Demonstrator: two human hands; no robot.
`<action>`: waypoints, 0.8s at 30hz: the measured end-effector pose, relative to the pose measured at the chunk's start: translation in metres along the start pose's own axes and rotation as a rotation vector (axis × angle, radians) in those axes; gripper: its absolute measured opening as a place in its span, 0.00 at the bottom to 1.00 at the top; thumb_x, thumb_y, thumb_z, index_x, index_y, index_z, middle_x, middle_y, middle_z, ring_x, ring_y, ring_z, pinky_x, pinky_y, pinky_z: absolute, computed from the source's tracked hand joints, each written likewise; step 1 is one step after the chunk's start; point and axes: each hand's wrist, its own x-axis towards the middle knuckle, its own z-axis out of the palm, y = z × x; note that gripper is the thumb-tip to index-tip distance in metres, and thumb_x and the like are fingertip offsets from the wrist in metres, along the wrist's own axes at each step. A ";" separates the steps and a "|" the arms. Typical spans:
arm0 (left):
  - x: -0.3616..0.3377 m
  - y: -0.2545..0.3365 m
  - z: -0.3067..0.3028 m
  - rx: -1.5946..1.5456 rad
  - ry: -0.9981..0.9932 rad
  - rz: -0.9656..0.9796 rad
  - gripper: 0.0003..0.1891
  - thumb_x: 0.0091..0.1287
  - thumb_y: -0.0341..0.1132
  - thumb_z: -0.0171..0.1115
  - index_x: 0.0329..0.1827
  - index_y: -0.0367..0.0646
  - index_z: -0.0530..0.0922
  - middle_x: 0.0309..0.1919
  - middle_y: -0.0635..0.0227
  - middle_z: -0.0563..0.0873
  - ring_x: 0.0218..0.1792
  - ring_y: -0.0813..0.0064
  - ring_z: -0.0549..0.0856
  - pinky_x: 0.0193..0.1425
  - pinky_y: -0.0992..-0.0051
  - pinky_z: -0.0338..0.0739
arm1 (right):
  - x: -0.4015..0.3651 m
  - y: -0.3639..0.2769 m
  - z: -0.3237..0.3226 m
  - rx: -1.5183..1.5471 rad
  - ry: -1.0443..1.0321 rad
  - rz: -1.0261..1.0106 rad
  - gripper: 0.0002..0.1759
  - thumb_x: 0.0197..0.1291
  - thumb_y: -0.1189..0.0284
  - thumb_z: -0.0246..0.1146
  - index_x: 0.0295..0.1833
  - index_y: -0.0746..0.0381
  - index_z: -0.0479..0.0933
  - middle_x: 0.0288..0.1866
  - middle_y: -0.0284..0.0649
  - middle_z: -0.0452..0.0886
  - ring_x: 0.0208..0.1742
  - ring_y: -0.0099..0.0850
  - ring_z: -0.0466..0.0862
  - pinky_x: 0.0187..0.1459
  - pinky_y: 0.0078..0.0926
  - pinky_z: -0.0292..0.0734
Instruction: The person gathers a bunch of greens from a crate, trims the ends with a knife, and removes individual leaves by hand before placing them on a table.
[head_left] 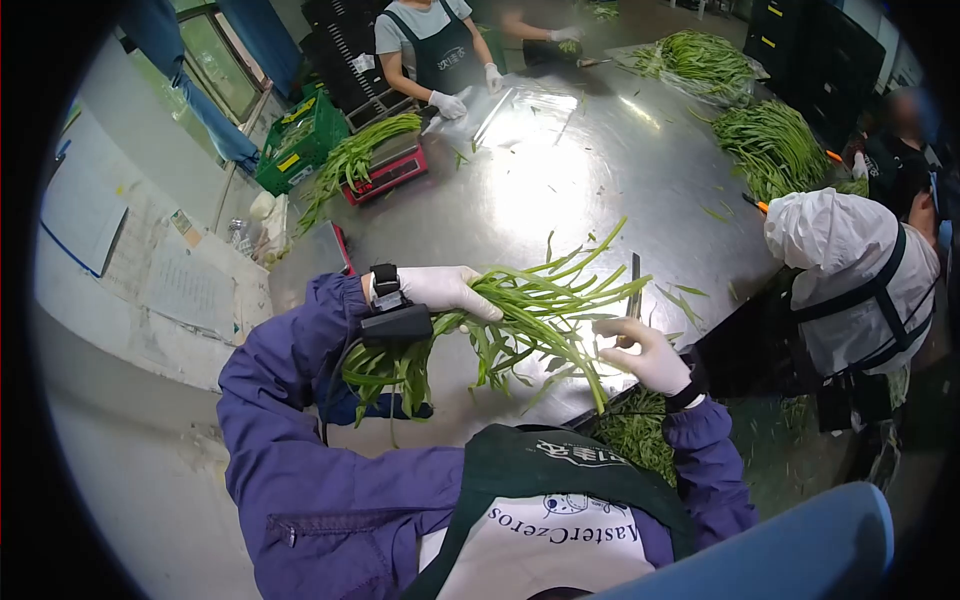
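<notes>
A stainless-steel table [660, 165] shines with glare ahead of both hands, and a pale wall [150, 140] rises to the left of the left hand [450, 290]. Beyond that hand sit a red scale [395, 177] loaded with greens, a green crate [285, 170] and, farther off, a co-worker in a dark apron [435, 50]. The gloved left hand grips a bunch of leafy stems [545, 308] over the table's near side. The bunch's long axis runs left to right; cut ends fan toward the right hand [652, 360], while leaves droop below the left. The gloved right hand clasps a knife [635, 285], blade pointing away. The near edge passes just below the right hand, above a leafy heap [640, 435]. Forward of both hands stretches steel dotted with scraps; a white-clad worker [860, 260] borders the right.
</notes>
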 end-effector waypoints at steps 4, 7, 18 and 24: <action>0.003 0.002 0.000 0.044 -0.011 -0.004 0.14 0.65 0.36 0.63 0.49 0.37 0.79 0.27 0.78 0.80 0.25 0.87 0.74 0.29 0.83 0.71 | 0.007 -0.005 0.018 0.170 -0.097 0.109 0.23 0.62 0.65 0.59 0.59 0.67 0.73 0.54 0.44 0.80 0.50 0.29 0.80 0.54 0.25 0.72; -0.001 0.006 0.003 0.019 -0.017 -0.007 0.14 0.65 0.36 0.63 0.49 0.38 0.79 0.27 0.78 0.80 0.25 0.87 0.74 0.29 0.83 0.71 | 0.006 -0.004 0.015 0.426 -0.090 0.207 0.22 0.63 0.66 0.58 0.57 0.69 0.74 0.51 0.42 0.81 0.46 0.25 0.80 0.50 0.24 0.74; -0.005 0.004 0.009 -0.003 0.046 -0.041 0.13 0.65 0.37 0.63 0.47 0.38 0.79 0.25 0.78 0.78 0.23 0.87 0.73 0.27 0.83 0.69 | -0.016 -0.003 0.001 0.363 0.142 0.250 0.10 0.57 0.73 0.64 0.41 0.68 0.82 0.33 0.37 0.84 0.32 0.20 0.81 0.37 0.19 0.75; 0.001 0.005 0.021 0.012 -0.051 -0.010 0.14 0.64 0.38 0.64 0.46 0.37 0.79 0.25 0.77 0.78 0.23 0.86 0.72 0.28 0.82 0.69 | -0.029 0.014 0.000 0.495 0.237 0.281 0.11 0.58 0.74 0.63 0.44 0.69 0.81 0.31 0.39 0.84 0.32 0.23 0.82 0.36 0.19 0.74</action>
